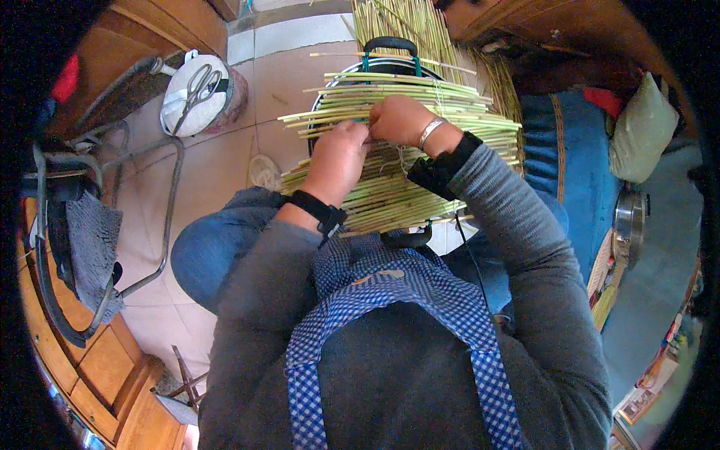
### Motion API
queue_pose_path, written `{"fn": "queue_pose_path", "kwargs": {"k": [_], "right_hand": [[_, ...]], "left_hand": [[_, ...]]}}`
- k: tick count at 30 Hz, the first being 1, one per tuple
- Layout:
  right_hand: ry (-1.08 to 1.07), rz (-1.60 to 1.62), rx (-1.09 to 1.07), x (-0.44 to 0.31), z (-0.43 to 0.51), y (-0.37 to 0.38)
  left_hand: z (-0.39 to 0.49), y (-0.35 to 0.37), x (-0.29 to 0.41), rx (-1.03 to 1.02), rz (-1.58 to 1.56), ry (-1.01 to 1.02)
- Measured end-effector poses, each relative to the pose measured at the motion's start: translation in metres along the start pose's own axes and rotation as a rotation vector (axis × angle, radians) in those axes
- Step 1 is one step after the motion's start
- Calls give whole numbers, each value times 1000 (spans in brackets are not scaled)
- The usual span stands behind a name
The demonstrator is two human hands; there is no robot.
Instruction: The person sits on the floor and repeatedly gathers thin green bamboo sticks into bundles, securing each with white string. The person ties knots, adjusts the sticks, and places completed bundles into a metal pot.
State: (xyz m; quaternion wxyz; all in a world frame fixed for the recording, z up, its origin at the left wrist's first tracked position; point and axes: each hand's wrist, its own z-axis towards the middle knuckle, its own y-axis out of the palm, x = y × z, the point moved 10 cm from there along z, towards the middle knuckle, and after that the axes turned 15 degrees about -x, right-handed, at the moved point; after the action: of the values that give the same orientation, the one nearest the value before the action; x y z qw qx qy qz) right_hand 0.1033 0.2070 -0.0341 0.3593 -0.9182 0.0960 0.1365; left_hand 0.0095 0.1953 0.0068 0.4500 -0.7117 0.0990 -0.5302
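Before me lies a mat of green and straw-coloured plant stalks [405, 194], laid side by side with pale string [439, 95] running across them. Over its middle, my left hand [340, 157] and my right hand [400, 122] meet with bent fingers pinched together. Whatever sits between the fingertips is hidden or too small to tell. Under the stalks is a large round pan with a pale rim and a black handle [391, 43] at its far side. One single stalk [394, 61] lies apart across the pan's far edge.
Loose stalks [396, 22] lie on the tiled floor [281, 67] beyond the pan. To the left, scissors [199, 90] rest on a white-topped round container [179, 115], near a metal-framed chair [175, 185]. A blue-covered seat [585, 146] with a pale cushion [644, 132] stands at right.
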Motion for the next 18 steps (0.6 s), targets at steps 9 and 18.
{"fn": "queue_pose_path", "kwargs": {"k": [9, 18], "right_hand": [[-337, 1572, -60, -11, -26, -25], [-153, 1023, 256, 28, -70, -22]], "left_hand": [[0, 2, 6, 40, 14, 55], [1, 4, -2, 5, -60, 34]]}}
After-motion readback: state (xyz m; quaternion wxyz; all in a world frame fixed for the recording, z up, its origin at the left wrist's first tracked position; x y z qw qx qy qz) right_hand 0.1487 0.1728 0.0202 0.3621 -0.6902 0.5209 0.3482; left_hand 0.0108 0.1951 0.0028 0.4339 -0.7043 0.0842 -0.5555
